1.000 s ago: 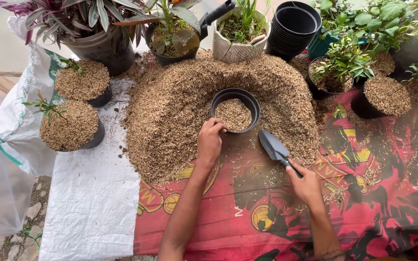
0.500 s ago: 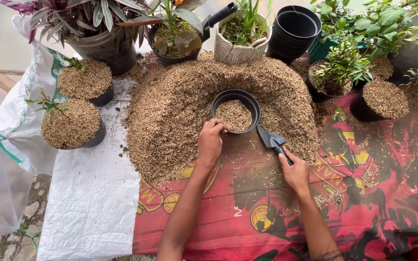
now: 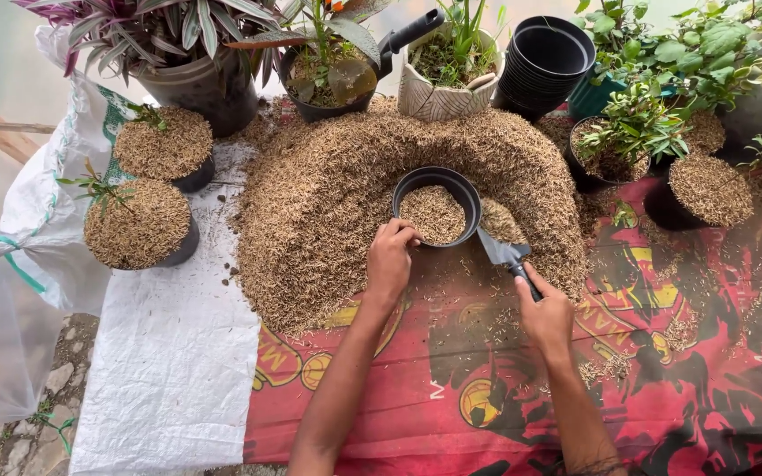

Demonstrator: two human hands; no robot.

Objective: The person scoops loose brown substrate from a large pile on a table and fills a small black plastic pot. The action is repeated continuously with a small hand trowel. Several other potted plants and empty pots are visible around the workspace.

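Near the mat's [image 3: 416, 414] front edge, right hand [image 3: 547, 316] has its grip closed on the trowel [image 3: 506, 256], blade at the husk pile [image 3: 328, 211]. Left hand [image 3: 390, 263] pinches the pot [image 3: 438, 207] rim, mid-mat. Best to keep the pot steady and scoop level. Filled pots [image 3: 138, 225] sit far left.

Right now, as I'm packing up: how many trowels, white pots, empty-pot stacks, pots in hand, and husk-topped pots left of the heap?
Trowel: 1
Pot in hand: 1
White pot: 1
Empty-pot stack: 1
Husk-topped pots left of heap: 2
Total: 6
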